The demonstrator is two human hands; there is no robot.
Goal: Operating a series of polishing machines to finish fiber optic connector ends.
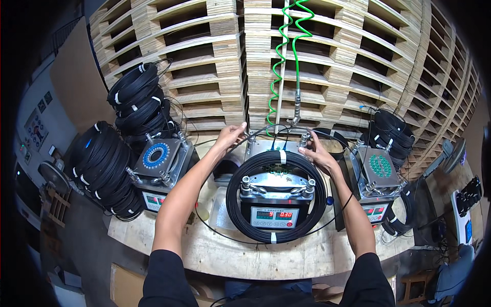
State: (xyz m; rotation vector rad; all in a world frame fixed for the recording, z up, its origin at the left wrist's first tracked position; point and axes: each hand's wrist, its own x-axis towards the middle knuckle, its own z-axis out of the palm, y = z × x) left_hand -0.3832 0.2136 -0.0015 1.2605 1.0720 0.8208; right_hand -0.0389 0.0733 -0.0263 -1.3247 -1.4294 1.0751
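A polishing machine (276, 200) with a lit red display stands before me, with green connectors (279, 170) on its upper plate. A thick coil of black cable (233, 207), bound with white ties, encircles its front. My left hand (230, 137) is beside the rear left corner post (250, 137), fingers apart. My right hand (318, 153) reaches around the rear right post (305, 138), index finger raised and thumb out near the coil's upper edge. A loose loop of cable arches between the hands; whether either touches it, I cannot tell.
A second machine (157, 158) with a blue connector ring stands left, and a third (379, 171) with green connectors right. Black cable coils are piled at far left (105, 169) and back right (391, 135). Wooden pallets (225, 77) rise behind; a green air hose (296, 56) hangs centrally.
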